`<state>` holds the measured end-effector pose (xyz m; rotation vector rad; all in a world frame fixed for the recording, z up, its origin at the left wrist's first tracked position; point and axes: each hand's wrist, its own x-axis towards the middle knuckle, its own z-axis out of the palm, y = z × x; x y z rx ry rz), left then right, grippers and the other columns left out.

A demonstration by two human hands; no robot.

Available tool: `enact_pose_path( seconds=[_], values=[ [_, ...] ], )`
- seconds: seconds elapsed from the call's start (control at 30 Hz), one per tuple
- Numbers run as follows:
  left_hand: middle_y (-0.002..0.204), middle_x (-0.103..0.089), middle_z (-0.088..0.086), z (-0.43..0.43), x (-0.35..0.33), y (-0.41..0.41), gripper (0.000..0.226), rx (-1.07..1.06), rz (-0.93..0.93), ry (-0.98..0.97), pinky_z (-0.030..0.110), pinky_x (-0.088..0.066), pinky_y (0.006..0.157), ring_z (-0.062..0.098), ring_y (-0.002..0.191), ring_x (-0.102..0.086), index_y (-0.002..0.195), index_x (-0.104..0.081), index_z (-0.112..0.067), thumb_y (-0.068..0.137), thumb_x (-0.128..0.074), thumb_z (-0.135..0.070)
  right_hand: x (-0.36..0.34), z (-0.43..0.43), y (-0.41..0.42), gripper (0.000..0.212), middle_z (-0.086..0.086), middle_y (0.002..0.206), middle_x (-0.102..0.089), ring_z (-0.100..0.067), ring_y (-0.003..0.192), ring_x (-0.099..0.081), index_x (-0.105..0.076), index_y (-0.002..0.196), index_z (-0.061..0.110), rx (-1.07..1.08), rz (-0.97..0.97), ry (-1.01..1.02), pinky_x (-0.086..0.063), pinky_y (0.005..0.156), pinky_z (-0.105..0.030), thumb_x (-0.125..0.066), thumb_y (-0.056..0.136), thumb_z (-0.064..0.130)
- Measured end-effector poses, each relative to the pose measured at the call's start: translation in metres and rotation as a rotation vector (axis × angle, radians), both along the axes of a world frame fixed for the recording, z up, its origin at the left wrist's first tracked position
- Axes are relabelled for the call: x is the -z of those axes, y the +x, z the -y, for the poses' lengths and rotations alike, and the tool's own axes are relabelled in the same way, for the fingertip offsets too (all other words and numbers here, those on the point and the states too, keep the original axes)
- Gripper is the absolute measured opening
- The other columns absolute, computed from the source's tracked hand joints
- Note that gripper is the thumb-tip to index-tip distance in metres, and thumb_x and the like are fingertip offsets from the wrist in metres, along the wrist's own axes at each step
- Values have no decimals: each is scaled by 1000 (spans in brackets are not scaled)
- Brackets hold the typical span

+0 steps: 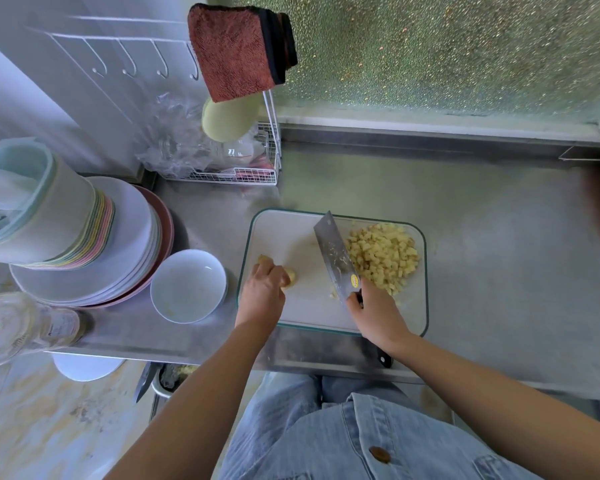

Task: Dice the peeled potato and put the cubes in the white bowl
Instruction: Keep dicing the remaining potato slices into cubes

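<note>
Fingers of the left hand (263, 293) are curled down over what's left of the peeled potato (290, 277). That chunk is pinned to the cutting board (293, 233) near its left edge, with pale bits poking out either side of the knuckles. On the right hand (376, 313) the fingers are wrapped tight round the handle of the cleaver (336, 255), right up by the blade. The blade is held tilted between the chunk and the heap of potato cubes (383, 258) piled on the board's right half. So the dicing step is judged to be in hand and well along: most of it is cubed and one small lump is left. The white bowl (187, 285) is parked on the bench (499, 258) just left of the board. Only a few specks can be made out in it, so the transfer isn't started. Next, probably, fingertips need to be tucked back and the blade brought across to the lump, then the whole heap has to be scooped over to the bowl. As for writing, a yellow sticker (355, 280) is stuck on the blade near the handle, but its print can't be read. The label on the clear bottle (25, 327) at far left is blurred too.
</note>
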<state>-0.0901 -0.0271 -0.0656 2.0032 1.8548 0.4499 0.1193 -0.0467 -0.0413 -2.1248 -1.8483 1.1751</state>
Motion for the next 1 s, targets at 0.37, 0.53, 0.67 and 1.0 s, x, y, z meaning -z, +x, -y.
enact_pose_path(
  seconds=[0.37,0.53,0.67,1.0],
  values=[
    [122,-50,7,-16,-8,-1,41,9,-145,-228,32,-43,94,25,112,-46,121,-59,-14,85,-69,-30,1,-1,3,18,-5,63,-45,-18,55,-42,-44,85,7,1,-11,-10,-32,54,-34,-41,96,21],
    [114,-54,7,-17,-9,-5,28,49,-108,-200,29,-42,91,24,108,-50,109,-63,-12,82,-68,-21,1,-2,3,19,-1,59,-41,-15,52,-38,-39,79,12,-12,-14,-10,-29,53,-32,-40,96,20],
    [114,-54,8,-15,-9,-5,34,91,-118,-167,36,-50,89,25,107,-51,111,-63,-11,81,-71,-24,3,-3,5,18,-1,59,-41,-16,53,-38,-39,79,12,-5,-8,-11,-30,54,-33,-40,95,19],
    [105,-64,9,-8,-14,-4,19,230,-214,-148,35,-52,82,28,100,-61,101,-71,-10,83,-69,-15,3,-5,6,17,-3,60,-42,-17,54,-40,-41,81,10,-25,-9,-15,-31,55,-34,-40,95,20]
  ],
)
